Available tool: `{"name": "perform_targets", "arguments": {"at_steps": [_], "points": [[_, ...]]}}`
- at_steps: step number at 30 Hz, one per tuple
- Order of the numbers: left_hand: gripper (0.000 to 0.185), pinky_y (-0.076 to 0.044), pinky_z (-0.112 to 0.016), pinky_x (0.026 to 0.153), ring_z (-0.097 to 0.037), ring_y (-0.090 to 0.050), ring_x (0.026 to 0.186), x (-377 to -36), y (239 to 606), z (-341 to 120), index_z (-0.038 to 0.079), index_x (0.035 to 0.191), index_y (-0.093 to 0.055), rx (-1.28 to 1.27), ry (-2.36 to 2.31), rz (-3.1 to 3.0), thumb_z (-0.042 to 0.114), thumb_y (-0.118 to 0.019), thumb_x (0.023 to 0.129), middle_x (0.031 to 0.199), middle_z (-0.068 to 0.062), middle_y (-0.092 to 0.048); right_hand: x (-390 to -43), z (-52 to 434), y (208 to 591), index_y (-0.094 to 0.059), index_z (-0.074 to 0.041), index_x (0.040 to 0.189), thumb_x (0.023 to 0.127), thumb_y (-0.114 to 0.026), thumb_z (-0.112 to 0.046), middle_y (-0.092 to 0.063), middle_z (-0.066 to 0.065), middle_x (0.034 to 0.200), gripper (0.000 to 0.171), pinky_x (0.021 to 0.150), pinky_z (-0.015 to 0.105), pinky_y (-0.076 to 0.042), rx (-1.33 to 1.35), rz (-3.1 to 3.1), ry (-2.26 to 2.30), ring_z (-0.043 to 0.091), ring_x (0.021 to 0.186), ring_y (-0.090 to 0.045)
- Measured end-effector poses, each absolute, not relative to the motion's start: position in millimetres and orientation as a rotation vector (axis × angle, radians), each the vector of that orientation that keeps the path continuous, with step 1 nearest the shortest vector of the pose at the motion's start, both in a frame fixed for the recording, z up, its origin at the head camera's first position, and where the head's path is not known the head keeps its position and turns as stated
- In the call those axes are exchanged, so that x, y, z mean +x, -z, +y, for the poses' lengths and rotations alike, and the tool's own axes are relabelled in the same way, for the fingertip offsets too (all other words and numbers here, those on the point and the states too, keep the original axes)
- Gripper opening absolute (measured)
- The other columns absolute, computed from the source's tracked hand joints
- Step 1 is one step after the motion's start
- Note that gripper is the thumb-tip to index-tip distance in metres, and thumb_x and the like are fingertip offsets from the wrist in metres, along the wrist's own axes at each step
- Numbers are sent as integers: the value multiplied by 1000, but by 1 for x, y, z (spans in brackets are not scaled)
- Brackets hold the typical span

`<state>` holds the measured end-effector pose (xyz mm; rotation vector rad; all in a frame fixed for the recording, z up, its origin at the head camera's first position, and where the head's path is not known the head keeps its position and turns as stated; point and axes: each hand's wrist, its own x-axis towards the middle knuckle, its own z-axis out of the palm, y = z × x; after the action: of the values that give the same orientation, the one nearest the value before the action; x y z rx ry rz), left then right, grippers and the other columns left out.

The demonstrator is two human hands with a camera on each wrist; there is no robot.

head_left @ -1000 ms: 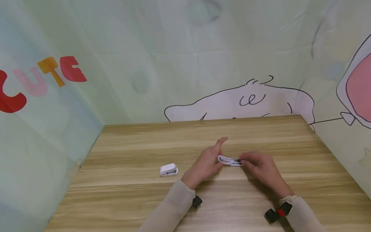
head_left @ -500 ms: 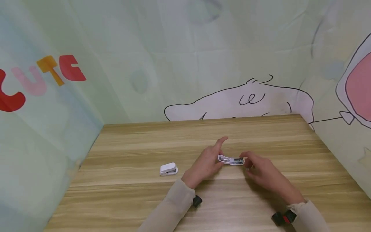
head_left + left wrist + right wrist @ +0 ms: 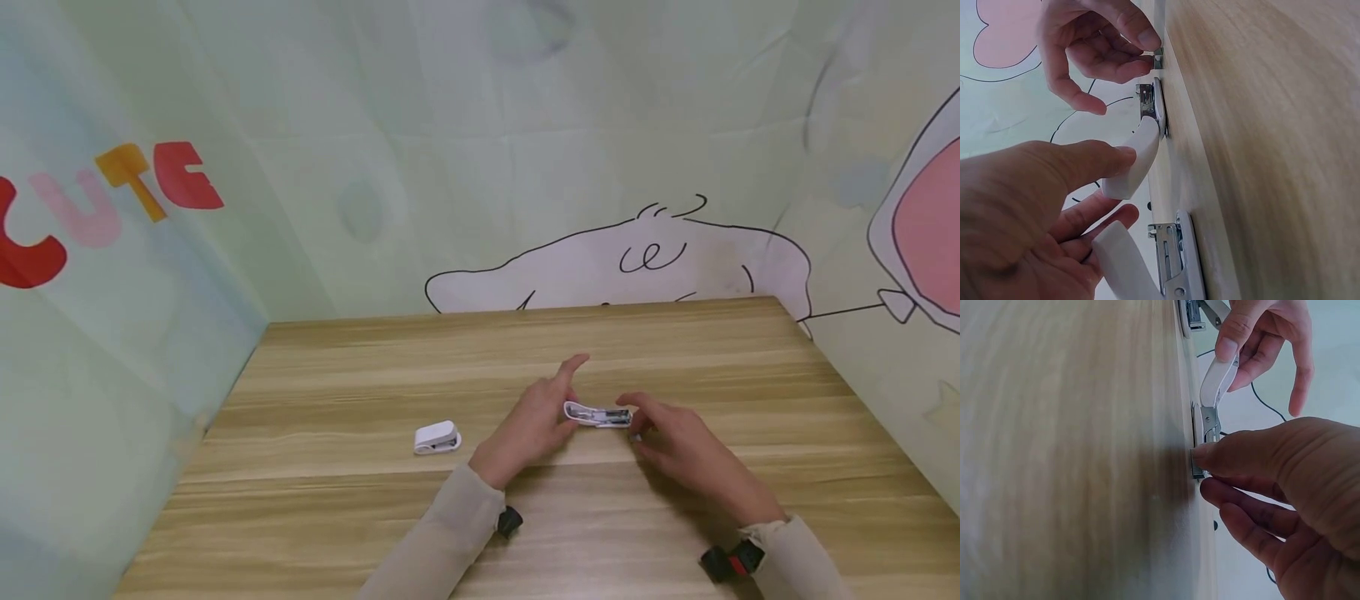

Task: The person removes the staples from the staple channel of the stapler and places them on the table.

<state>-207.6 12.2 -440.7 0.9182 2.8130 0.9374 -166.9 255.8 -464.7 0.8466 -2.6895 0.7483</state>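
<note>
A white mini stapler [image 3: 598, 414] lies swung open on the wooden table, its metal magazine showing. My left hand [image 3: 528, 421] pinches its white upper arm [image 3: 1138, 164] between thumb and fingers, the index finger stretched away in the head view. At the stapler's far end, my right hand [image 3: 686, 446] pinches a short strip of staples [image 3: 1196, 465] between thumb and fingers. That small grey strip [image 3: 1158, 59] stands just off the magazine's end in the left wrist view. Part of it is hidden behind the right thumb.
A second white mini stapler [image 3: 437, 437] rests on the table [image 3: 337, 367] left of my left hand. Behind the table hangs a printed cloth backdrop [image 3: 450, 150], with another cloth side at the left. Black cameras sit at both wrists.
My right hand has drawn back to the right from the stapler's magazine end, baring it, then shifted very slightly. The left hand and both staplers have stayed in place.
</note>
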Motion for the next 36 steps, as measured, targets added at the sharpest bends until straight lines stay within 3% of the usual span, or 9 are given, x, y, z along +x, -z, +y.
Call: {"name": "perform_targets", "arguments": {"at_steps": [6, 14, 17, 22, 26, 30, 36], "points": [[99, -49, -34, 92, -13, -57, 93, -208, 439, 9, 27, 159, -19, 921, -937, 2794, 8, -81, 83, 106, 3, -66, -166, 253, 462, -58, -10, 127, 75, -81, 4, -69, -7, 85, 59, 70, 35, -55, 809, -2622, -759, 8, 79, -65], [116, -48, -43, 100, -26, -57, 117, -208, 435, -20, 41, 159, -7, 893, -997, 2709, 23, -88, 78, 132, -6, -61, -171, 240, 458, -62, -10, 122, 80, -83, -5, -73, -1, 96, 47, 76, 40, -57, 733, -2494, -819, 14, 88, -69], [115, -46, -46, 103, -29, -56, 123, -209, 434, -33, 40, 159, -8, 893, -1044, 2682, 23, -88, 78, 133, -8, -61, -175, 232, 457, -57, -12, 133, 81, -83, -11, -73, 4, 112, 58, 85, 47, -54, 729, -2544, -866, 20, 104, -67], [108, -46, -47, 103, -28, -58, 121, -209, 435, -49, 39, 158, -10, 858, -1086, 2649, 22, -84, 82, 129, -8, -64, -182, 213, 454, -36, -25, 152, 80, -85, -23, -63, 7, 135, 88, 102, 58, -40, 721, -2679, -990, 30, 128, -53], [103, -49, -40, 95, -21, -65, 98, -208, 436, -55, 37, 158, -14, 820, -1098, 2657, 20, -83, 83, 117, -5, -68, -191, 193, 455, -36, -26, 149, 78, -87, -24, -69, -1, 125, 87, 104, 60, -34, 767, -2682, -1065, 28, 126, -53], [101, -49, -33, 87, -16, -62, 82, -208, 439, -53, 33, 158, -18, 826, -1109, 2673, 15, -83, 83, 108, 0, -69, -199, 177, 458, -41, -20, 144, 77, -87, -20, -75, -8, 110, 81, 106, 60, -28, 814, -2675, -1100, 28, 127, -56], [99, -47, -33, 88, -16, -61, 89, -208, 442, -51, 30, 157, -21, 866, -1114, 2694, 10, -82, 83, 102, 3, -69, -207, 164, 465, -47, -12, 139, 79, -85, -17, -76, -12, 103, 72, 105, 63, -24, 785, -2722, -1128, 26, 125, -60]]}}
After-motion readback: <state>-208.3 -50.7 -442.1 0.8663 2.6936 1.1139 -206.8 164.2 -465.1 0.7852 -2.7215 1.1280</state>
